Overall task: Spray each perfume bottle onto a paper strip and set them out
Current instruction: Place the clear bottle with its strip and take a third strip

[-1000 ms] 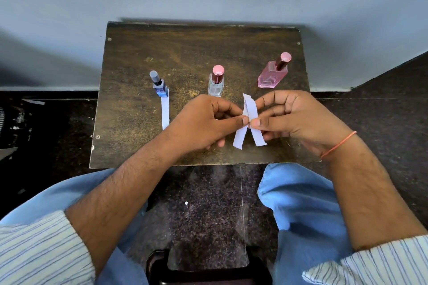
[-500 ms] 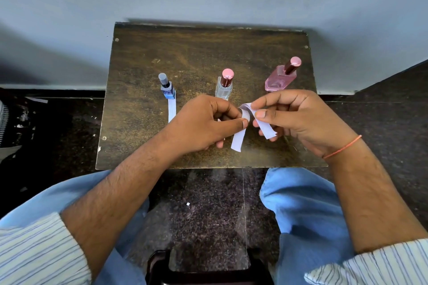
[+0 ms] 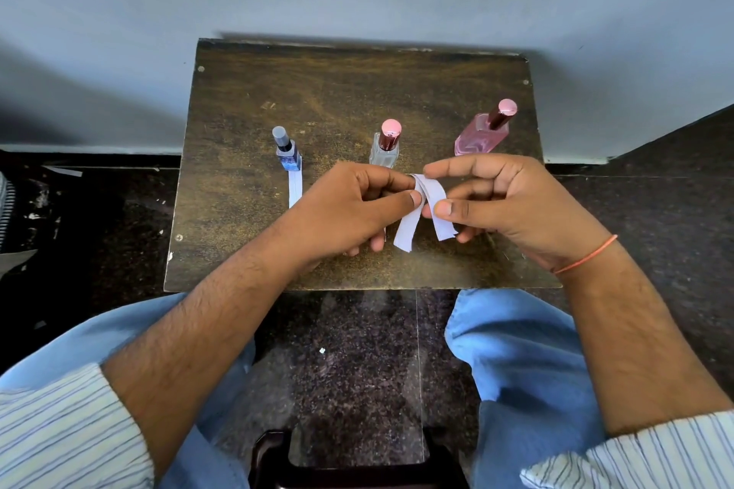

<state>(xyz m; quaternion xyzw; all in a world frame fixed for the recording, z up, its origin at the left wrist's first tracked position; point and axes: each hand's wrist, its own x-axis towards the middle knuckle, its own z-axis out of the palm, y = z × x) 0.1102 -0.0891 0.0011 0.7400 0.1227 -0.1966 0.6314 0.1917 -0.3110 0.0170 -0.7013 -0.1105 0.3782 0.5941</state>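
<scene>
Head view: we've got both hands over brown table (image 3: 238,99), paper strips (image 3: 421,210) between them. Our left hand (image 3: 345,206) curled, thumb and forefinger pinching strips at crossed top. Our right hand (image 3: 504,202) half open, thumb pressing right-side strip against fingers, forefinger touching top. Strip ends hang loose toward us. Blue bottle (image 3: 288,153) stands on left with flat strip (image 3: 295,191) in front, clear bottle (image 3: 385,147) middle, pink bottle (image 3: 484,131) right.

– What stands on the desk (image 3: 246,99)?
– A dark worn wooden top. Blue perfume bottle (image 3: 289,155) at nine o'clock, a paper strip (image 3: 294,191) lying at its foot; clear bottle (image 3: 384,149) at centre; pink bottle (image 3: 482,135) toward two o'clock.
</scene>
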